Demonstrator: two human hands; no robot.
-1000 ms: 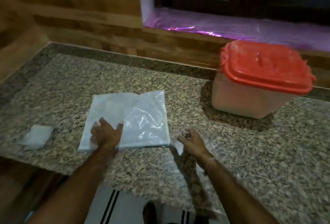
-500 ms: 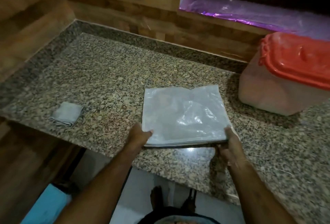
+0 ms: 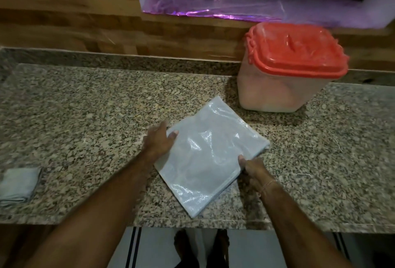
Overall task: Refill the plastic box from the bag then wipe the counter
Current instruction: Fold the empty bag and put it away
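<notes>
Head camera is looking down on a speckled granite counter (image 3: 85, 118). A plastic box (image 3: 275, 92) is sitting at the back right, its red lid (image 3: 297, 50) on. The flat, shiny bag (image 3: 210, 154) is lying skewed near the front edge, just before the box. The left hand (image 3: 159, 139) and right hand (image 3: 253, 168) are pinching its opposite edges, thumbs on top. A folded cloth (image 3: 18, 183) is lying far left.

A home kitchen — speckled granite counter (image 3: 85, 107), wood-panelled wall (image 3: 64, 11), lidded storage box (image 3: 284, 71).
</notes>
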